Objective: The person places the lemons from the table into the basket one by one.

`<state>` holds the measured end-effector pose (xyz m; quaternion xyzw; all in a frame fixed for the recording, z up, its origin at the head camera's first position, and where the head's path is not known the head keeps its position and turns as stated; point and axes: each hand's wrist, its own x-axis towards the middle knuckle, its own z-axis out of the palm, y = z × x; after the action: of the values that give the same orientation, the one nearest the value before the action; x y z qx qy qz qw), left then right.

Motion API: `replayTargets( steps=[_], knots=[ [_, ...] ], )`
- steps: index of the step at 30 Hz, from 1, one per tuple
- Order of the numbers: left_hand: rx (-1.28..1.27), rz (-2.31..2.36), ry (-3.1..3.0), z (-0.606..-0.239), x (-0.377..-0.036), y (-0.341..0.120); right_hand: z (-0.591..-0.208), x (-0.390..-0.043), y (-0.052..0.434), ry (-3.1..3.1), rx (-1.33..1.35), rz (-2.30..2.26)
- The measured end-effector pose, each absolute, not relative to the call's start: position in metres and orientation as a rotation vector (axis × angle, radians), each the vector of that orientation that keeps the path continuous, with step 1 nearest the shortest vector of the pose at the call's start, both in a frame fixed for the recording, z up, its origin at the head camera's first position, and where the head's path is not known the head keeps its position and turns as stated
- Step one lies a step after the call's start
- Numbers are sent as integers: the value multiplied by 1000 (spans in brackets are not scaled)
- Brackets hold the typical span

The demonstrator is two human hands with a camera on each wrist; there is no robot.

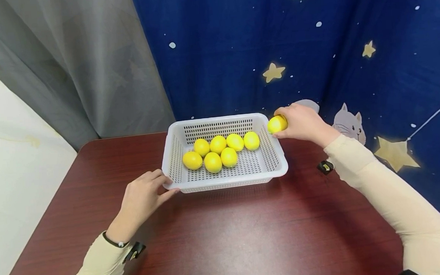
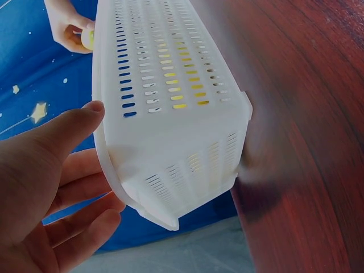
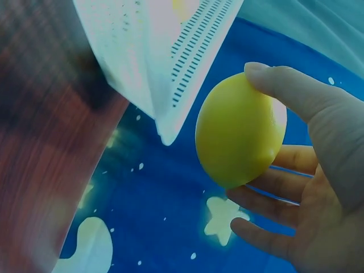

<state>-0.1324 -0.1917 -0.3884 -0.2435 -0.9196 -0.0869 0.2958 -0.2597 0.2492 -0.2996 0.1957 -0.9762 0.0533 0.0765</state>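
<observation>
A white slotted plastic basket (image 1: 226, 182) stands on the table with several yellow lemons (image 1: 212, 162) lying in two rough rows inside. At its near left corner my left hand (image 1: 142, 197) holds the rim, thumb on the front side and fingers along the left side. The left wrist view shows that thumb (image 2: 85, 116) against the rim. My right hand (image 1: 304, 122) grips another lemon (image 3: 239, 133) between thumb and fingers, up by the basket's far right corner. In the right wrist view this lemon hangs apart from the basket wall.
The dark red wooden table (image 1: 226, 238) reaches back to a blue star-patterned curtain (image 1: 237, 48) and a grey curtain (image 1: 117, 68). A pale wall or cloth (image 1: 10, 167) borders the left side.
</observation>
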Motion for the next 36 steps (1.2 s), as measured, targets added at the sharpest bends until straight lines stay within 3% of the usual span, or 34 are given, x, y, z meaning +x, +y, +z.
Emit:
replayTargets(
  steps=[36],
  knots=[
    [-657,-257,-2412,-390,-132,-192,-303,-297,167,-3073,812,202]
  ],
)
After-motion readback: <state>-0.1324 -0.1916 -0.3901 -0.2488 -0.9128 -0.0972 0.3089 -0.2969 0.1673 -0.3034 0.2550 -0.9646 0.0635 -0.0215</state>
